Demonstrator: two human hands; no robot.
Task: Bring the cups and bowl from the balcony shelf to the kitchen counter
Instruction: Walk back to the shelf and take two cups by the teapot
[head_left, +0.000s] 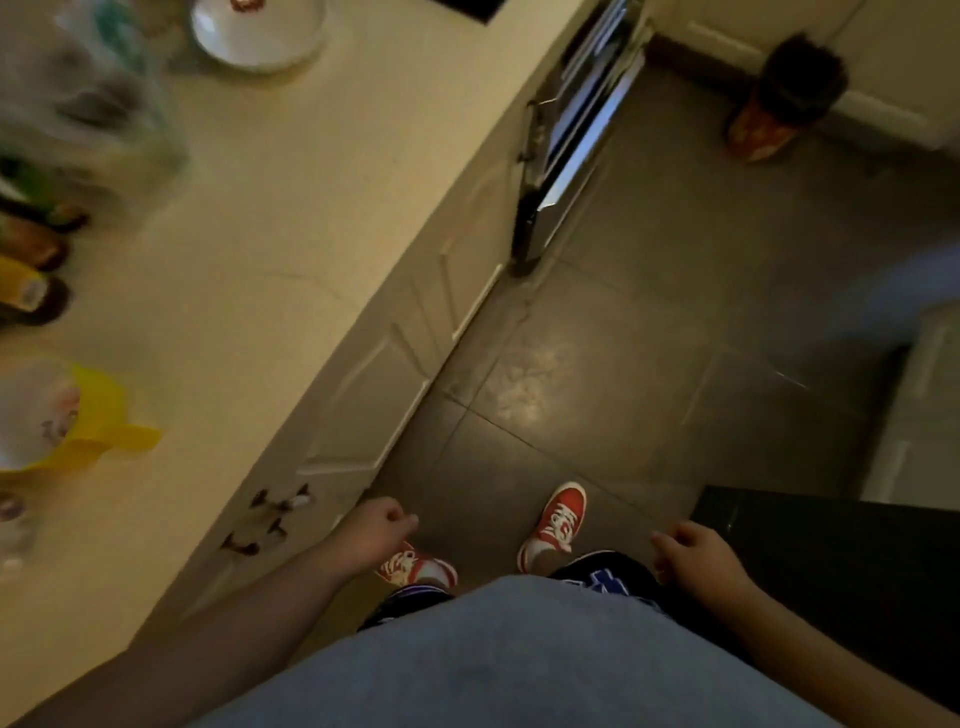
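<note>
Kitchen, cream counter (291, 218) along the person's left: white bowl (257, 31) at far end, yellow cup (78, 421) near edge; left hand (382, 527) nearer, right hand (693, 553), both loosely curled, holding nothing.

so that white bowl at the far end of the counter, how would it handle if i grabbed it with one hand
The white bowl looks glazed, so probably stiff, breakable and a bit slippery. It is wide and shallow, so it should sit steady rather than tip. Gripping the rim one-handed may feel heavy; both hands look empty, so use two.
</note>
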